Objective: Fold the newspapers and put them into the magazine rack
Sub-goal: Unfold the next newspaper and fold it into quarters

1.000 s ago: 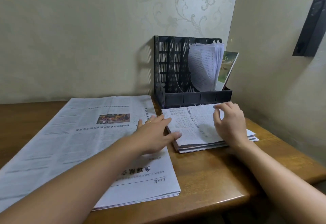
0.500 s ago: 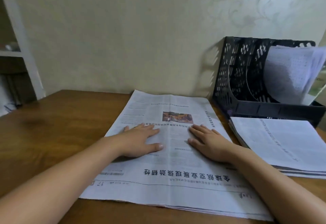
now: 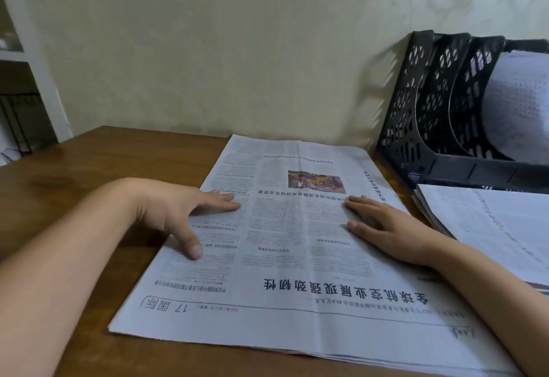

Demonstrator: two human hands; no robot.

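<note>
1. The large unfolded newspaper [image 3: 297, 257], a sheaf of thin grey-white newsprint, should handle light, limp and easy to tear or crease; the sheets will likely slide over one another. I judge the best hold to be at an outer edge or corner, pinching all the layers together, then carrying that edge across while the other side is pinned down.
2. It lies flat on the brown wooden surface [image 3: 89, 168], with its bold black headline upside down along the near part, a small colour photograph towards the far end and a faint crease running down its middle.
3. The left hand [image 3: 181, 213] rests palm-down on its left margin, fingers straight and spread. The right hand [image 3: 383, 225] lies flat on its right half. Both are apart and grip nothing.
4. Just to the right lies a folded stack of newspapers [image 3: 490, 228], not yet stowed.
5. Behind that stack stands the black perforated magazine rack [image 3: 430, 103] against the pale wall, with white printed sheets already in one of its right-hand compartments.
</note>
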